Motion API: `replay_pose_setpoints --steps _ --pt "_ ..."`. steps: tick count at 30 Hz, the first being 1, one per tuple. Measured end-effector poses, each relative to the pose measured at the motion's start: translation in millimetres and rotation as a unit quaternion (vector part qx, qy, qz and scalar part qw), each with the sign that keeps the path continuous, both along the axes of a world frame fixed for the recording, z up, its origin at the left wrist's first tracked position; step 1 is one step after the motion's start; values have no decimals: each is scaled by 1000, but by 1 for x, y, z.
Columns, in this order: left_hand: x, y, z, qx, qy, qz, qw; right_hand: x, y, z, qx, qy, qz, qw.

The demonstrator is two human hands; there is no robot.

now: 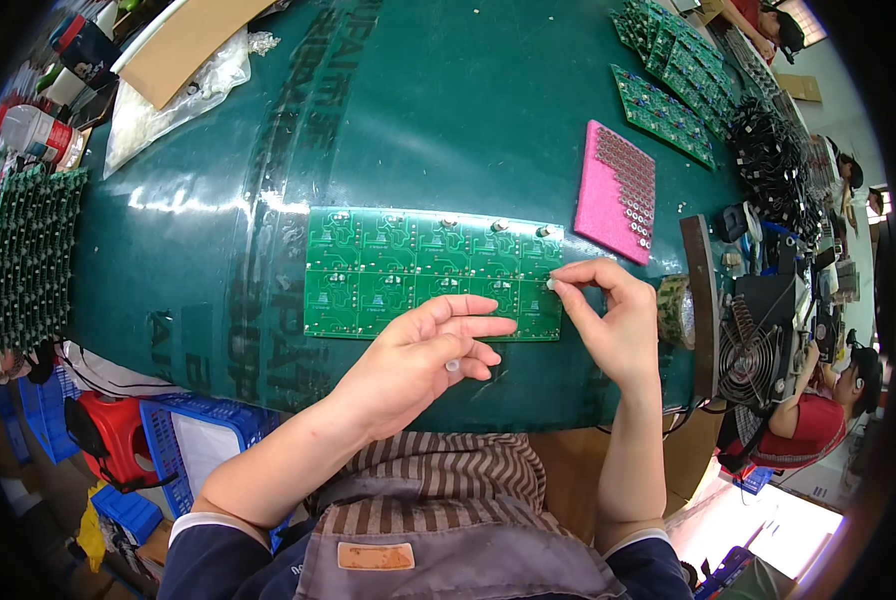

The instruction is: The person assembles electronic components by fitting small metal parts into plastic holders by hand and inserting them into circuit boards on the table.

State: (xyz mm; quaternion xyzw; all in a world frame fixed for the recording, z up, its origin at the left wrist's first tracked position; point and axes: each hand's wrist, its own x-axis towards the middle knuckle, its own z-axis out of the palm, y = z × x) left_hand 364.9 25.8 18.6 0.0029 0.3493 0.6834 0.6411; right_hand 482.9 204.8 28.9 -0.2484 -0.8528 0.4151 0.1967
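Green circuit panel [433, 273] lies on the dark green table mat [438, 120]; the right hand [608, 320] pinches a small white part [551, 285] at its right edge, the left hand [423, 360] rests half open near it, cupping small parts

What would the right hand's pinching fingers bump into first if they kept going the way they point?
The right hand points left with a small white part pinched at its tips. Straight on, it would most likely meet the green circuit board panel, already right under the fingers; the exact height is unclear.

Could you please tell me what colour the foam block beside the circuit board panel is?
The rectangular foam block is bright pink, seen best in the head view.
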Motion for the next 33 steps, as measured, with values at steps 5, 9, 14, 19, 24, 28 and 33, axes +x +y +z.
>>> replay_pose_setpoints --steps 5,9,14,19,24,28,33 --pt "-1 -1 0 -17 3 6 1000 -3 -1 5 5 -49 -5 999" --pt "-1 -1 -1 -28 2 6 1000 -6 -4 8 38 -46 9 998" --pt "0 0 3 -41 15 8 999 -5 -5 4 35 -24 -5 999" --pt "-3 -4 0 -32 35 -25 999 -4 -5 3 53 -18 7 998" --pt "-4 -4 1 -27 30 -31 999 -4 -6 3 61 -14 8 998" --pt "-4 -3 2 -43 14 -21 999 -4 -6 3 64 -15 11 998" --pt "-4 -3 0 -33 17 -19 999 -3 -8 1 85 -13 6 996"
